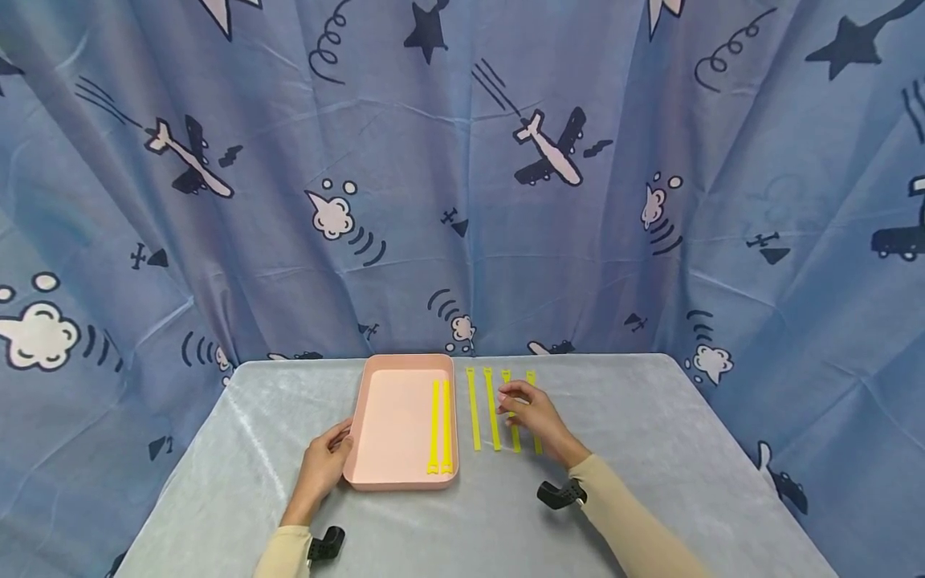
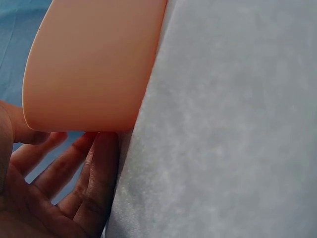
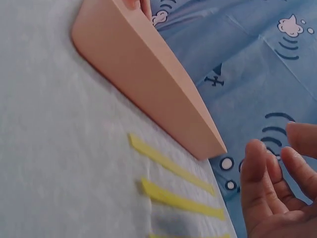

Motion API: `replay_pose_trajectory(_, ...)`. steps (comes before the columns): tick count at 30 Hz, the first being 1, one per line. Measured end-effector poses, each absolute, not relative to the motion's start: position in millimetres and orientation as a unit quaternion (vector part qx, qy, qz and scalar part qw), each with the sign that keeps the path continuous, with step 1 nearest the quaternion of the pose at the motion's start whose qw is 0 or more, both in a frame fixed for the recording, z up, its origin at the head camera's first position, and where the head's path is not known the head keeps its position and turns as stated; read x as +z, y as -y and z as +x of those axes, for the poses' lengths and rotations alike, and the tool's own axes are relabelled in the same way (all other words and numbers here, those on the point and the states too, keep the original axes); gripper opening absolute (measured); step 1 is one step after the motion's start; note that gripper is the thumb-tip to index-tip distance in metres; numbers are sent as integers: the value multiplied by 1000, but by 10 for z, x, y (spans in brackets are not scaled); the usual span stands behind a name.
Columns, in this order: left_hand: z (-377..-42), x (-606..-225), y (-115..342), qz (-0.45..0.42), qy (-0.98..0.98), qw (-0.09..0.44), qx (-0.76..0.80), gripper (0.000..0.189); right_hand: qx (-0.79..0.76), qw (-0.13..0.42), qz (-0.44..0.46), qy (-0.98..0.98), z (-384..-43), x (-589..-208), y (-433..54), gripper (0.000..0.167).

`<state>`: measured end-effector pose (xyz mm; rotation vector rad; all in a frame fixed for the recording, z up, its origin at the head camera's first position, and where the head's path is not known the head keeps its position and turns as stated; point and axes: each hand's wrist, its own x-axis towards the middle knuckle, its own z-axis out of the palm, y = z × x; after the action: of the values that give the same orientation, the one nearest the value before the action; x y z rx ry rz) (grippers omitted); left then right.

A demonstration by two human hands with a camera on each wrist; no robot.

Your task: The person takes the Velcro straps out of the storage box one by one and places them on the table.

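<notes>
A pink tray [image 1: 390, 486] lies on the table with two yellow cable tie straps [image 1: 434, 425] side by side along its right inner wall. My left hand [image 1: 323, 464] holds the tray's left side; in the left wrist view the fingertips [image 2: 105, 144] meet the outer wall and the thumb is at the rim. Right of the tray, several more yellow straps [image 1: 473, 409] lie in a row, slotted heads away from me. Over the right-hand straps hovers my right hand [image 1: 535, 413], fingers loosely bent, thumb apart, nothing between them. It partly covers two straps.
A pale grey cloth covers the table [image 1: 650, 466]. Behind its far edge hangs a blue curtain [image 1: 462, 201] printed with planes and stars. Each wrist wears a black camera mount [image 1: 560, 494].
</notes>
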<state>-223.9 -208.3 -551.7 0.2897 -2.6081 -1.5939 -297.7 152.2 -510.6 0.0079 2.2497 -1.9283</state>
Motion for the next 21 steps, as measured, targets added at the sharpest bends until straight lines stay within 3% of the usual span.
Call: replay_pose_trajectory(21, -2238, -5525, 2078, 99, 847, 35, -520, 42, -681, 126, -76, -717, -2911, -5110, -1112, 40)
